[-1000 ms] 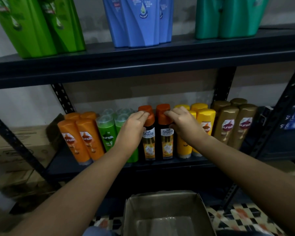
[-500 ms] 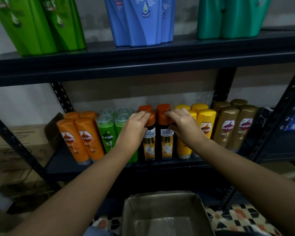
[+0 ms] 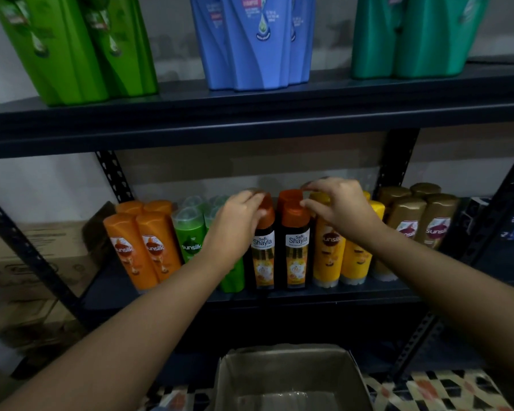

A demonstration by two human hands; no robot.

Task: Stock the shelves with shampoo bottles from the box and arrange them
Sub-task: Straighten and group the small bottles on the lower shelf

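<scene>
Two dark shampoo bottles with orange caps stand upright side by side at the front of the lower shelf (image 3: 279,295), the left bottle (image 3: 263,250) and the right bottle (image 3: 298,247) touching along their sides, with more orange caps just behind them. The left hand (image 3: 238,223) has its fingers curled over the cap of the left bottle, and the right hand (image 3: 339,209) pinches at the cap tops by the right bottle with fingers bent; which cap it actually holds is hard to tell. This grip at the caps looks meant for nudging the pair square and flush with the row, since the bodies are wedged too tightly to reach. Green bottles (image 3: 190,232) press in just beside on the left, partly hidden by the left wrist, with orange bottles (image 3: 143,247) beyond them; yellow bottles (image 3: 330,253) crowd the right side and gold bottles (image 3: 422,221) stand further along. That packing leaves little room to shift anything sideways. Large green, blue and teal refill packs sit on the upper shelf (image 3: 250,120). The cardboard box (image 3: 288,378) below appears empty, so stocking seems nearly done.
</scene>
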